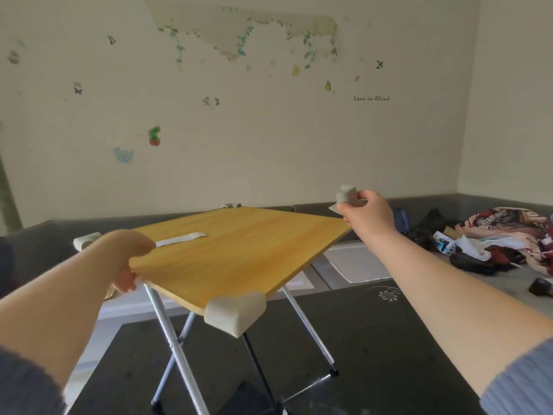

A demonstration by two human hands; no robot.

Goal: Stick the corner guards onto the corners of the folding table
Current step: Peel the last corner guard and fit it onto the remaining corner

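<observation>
We see the folding table (236, 250) standing on crossed metal legs (176, 348) over a dark mat (374, 339) with a small white flower print. Our left hand (131, 259) curls round the table's near left edge, thumb on top and fingertips underneath, holding the top. Our right hand (366, 209) pinches a pale corner guard (347, 194) just above the table's right corner; a bit of white backing paper (335, 208) hangs beside it, and we cannot tell whether the guard touches the wood yet.

Three corners already wear guards: the near guard (236, 311) facing us, the left guard (86, 241) half hidden behind our left wrist, and the far guard (232, 205), which is small and hard to make out. A white paper strip (182, 238) lies on the tabletop near our left hand.

To the right, on the floor, sits a heap of clothes and bags (490, 241), with a printed blanket whose lettering is too blurred to read. A dark shoe (540, 287) is cut off at the right edge. A pale sheet (356, 262) lies on the floor behind the table.

The wall (269, 139) carries butterfly and vine stickers, and the words "Love is blind" (371, 98) in thin script. Paint is peeling near the top. Both blue-grey sleeves (520, 381) are cut off by the frame's lower edge.
</observation>
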